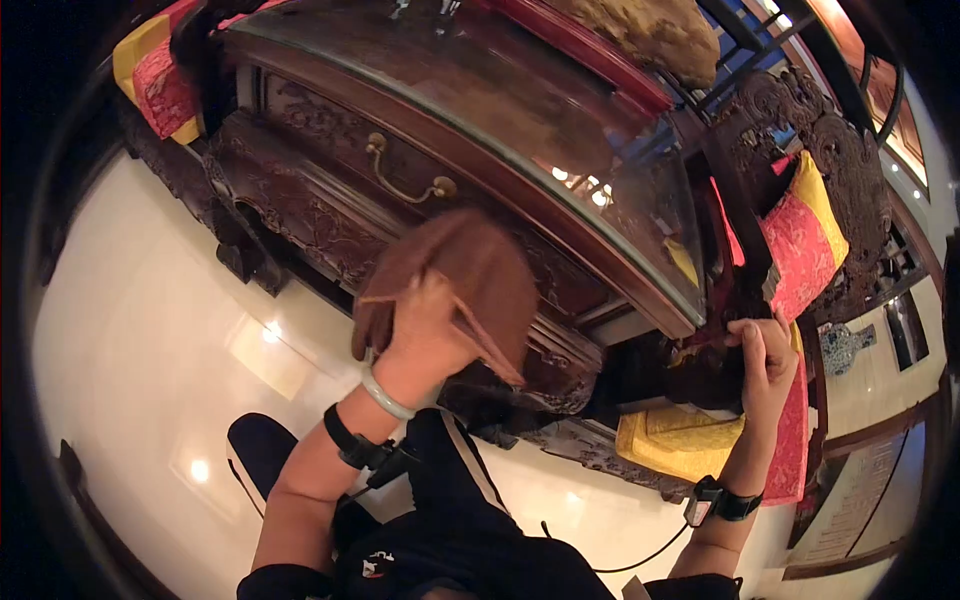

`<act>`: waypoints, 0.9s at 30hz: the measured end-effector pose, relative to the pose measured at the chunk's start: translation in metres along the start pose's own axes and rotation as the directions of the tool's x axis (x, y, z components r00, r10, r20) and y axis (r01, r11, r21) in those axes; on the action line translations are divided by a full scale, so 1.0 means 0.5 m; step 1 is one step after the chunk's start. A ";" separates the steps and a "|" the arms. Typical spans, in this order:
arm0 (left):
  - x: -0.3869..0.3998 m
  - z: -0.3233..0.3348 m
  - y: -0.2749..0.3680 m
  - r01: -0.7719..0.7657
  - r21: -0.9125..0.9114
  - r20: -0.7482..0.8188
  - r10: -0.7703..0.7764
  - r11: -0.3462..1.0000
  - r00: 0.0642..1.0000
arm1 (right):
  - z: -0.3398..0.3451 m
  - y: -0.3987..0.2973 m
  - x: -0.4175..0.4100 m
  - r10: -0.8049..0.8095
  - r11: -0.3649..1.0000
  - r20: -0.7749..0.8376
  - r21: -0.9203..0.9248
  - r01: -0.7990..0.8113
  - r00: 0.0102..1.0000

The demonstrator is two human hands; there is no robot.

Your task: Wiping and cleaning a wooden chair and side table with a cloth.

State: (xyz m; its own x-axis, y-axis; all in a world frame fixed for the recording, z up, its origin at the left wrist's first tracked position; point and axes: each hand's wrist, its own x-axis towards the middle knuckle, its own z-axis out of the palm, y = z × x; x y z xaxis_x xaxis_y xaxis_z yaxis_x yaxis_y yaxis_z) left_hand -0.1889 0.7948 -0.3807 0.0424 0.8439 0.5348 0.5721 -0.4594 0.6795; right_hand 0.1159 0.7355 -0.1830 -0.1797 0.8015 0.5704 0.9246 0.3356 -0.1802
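My left hand (431, 326) grips a brown cloth (491, 270), slightly blurred, which drapes over the fingers. It is held in front of a carved dark-wood table (322, 191), below a curved brass drawer handle (405, 187). The cloth hides part of the table's carved front, and I cannot tell if it touches the wood. My right hand (765, 367), fingers curled, is by the table's right corner, close to the dark wood of a chair (724, 330). Whether those fingers hold the wood is unclear.
A glass top (480, 112) covers the table and reflects lights. Carved chairs with red and yellow cushions (802, 232) flank it. Yellow fabric (686, 442) lies low at right. Behind is a large brown rock-like object (652, 34). Pale shiny flooring (165, 300) spreads at left.
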 end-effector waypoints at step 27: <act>-0.012 0.063 0.055 -0.684 0.442 0.167 0.695 0.581 0.699 | 0.000 -0.003 -0.001 -0.029 0.999 0.004 -0.014 0.029 1.000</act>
State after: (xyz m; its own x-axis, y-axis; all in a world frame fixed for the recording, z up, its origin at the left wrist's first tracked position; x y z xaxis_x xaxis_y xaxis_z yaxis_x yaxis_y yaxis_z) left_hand -0.1477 0.7858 -0.3808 0.5643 0.3168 0.7624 0.6653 -0.7213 -0.1927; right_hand 0.1146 0.7346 -0.1832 -0.2082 0.7934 0.5720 0.9235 0.3521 -0.1522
